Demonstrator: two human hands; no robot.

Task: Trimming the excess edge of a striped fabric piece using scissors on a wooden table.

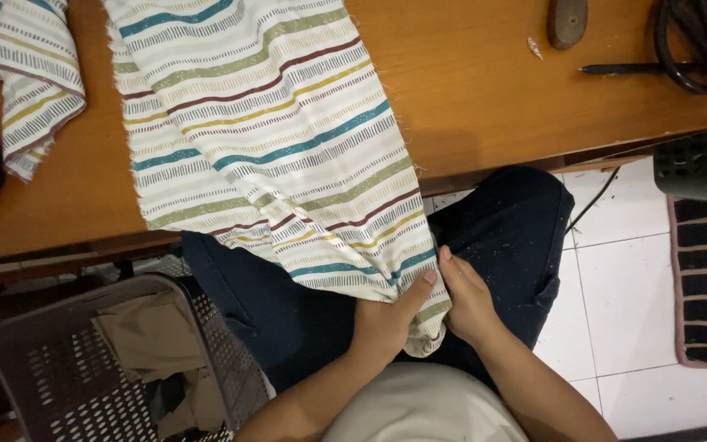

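Striped cloth (272, 155) in cream, teal, olive, maroon and yellow drapes off the near edge of the wooden counter (468, 90) onto the person's dark-trousered lap; its near corner is pinched between both hands, the left hand (386, 323) in a closed grip with thumb on top, the right hand (464, 299) grasping the hem just beside it; a grey basket (34, 360) sits near left; black scissors (697, 41) lie far right.
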